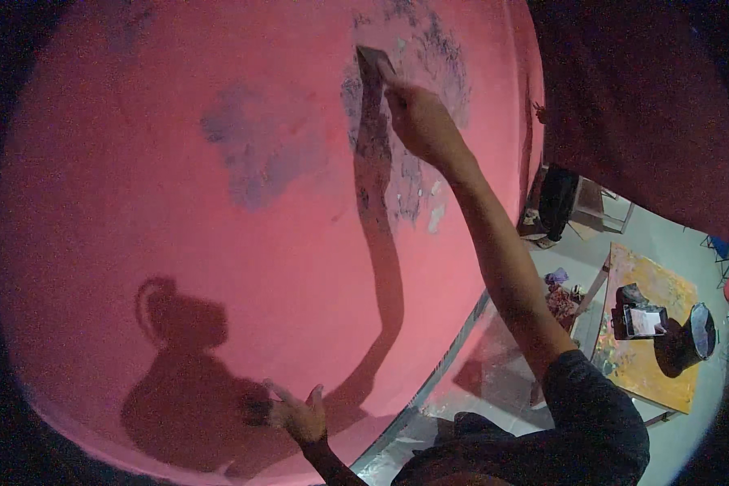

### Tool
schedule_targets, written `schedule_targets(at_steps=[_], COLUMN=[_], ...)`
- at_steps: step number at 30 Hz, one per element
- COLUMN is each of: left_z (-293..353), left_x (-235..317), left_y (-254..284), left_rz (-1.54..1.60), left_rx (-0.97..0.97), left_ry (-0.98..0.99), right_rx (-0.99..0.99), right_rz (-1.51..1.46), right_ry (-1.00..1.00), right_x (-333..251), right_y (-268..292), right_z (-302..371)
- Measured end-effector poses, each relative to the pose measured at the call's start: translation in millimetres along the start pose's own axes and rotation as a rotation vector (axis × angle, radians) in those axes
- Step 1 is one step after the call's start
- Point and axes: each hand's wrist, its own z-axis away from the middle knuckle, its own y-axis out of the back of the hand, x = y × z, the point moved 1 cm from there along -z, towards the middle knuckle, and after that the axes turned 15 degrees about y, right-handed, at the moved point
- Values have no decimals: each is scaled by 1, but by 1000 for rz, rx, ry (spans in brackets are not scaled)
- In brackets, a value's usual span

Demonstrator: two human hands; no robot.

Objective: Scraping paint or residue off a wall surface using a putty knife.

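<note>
Right fingers [403,99] gripping scraper [373,58] | left fingers [279,392] spread | pink wall [292,263]: grey left patch [263,158], right patch [441,69] ragged | likely part-done, rest left; dim, extent unclear

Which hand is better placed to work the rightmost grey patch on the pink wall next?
Right, probably: the right hand holds the scraper at that grey patch, while the left hand looks empty and sits lower.

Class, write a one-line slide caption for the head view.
Right hand holding a scraper up to a patchy pink wall, open left hand lower down.
</note>
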Motion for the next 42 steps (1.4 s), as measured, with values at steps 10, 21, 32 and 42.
schedule_targets(at_steps=[10, 21, 32, 42], left_z=[1, 2, 12, 12], left_x=[3, 15, 39, 49], left_y=[-15, 3, -9, -7], left_rz=[25, -79, 19, 205], left_rx=[13, -126, 142, -56], left_ry=[-17, 84, -69, -19], right_rx=[-40, -112, -119, -208], right_rz=[349, 284, 352, 225], right_ry=[380, 199, 306, 232], right_x=[90, 70, 79, 64], right_y=[8, 11, 15, 28], right_z=[-60, -70, -81, -69])
